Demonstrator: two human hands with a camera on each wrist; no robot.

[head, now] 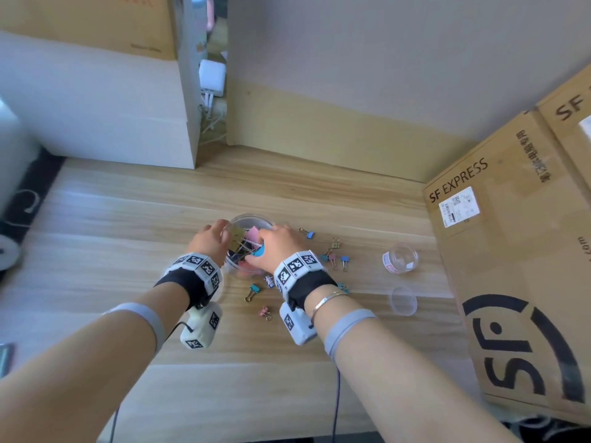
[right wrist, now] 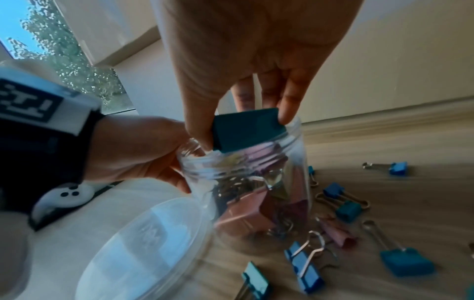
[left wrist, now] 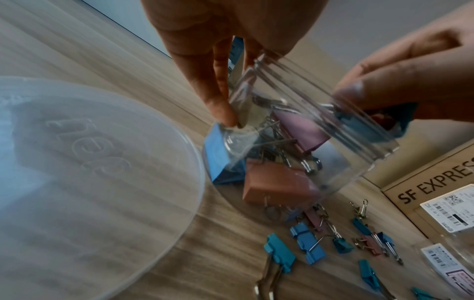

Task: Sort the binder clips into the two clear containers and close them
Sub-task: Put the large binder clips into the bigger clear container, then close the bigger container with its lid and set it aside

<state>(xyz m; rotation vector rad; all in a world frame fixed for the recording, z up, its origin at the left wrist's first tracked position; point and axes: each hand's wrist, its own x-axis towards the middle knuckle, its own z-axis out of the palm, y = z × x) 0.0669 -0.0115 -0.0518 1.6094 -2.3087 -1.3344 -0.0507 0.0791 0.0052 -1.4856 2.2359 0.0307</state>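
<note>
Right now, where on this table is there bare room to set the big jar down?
Bare wood lies left of the large jar, toward the white box, and behind it toward the wall. Crowded: small clips scatter its right and near side, with the small jar beyond.

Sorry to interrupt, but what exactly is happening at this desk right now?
A person is sorting binder clips. Their left hand grips the large clear jar, already holding big clips, while the right hand pinches a large teal clip at its mouth. Small clips lie loose on the desk; the small container sits open.
</note>
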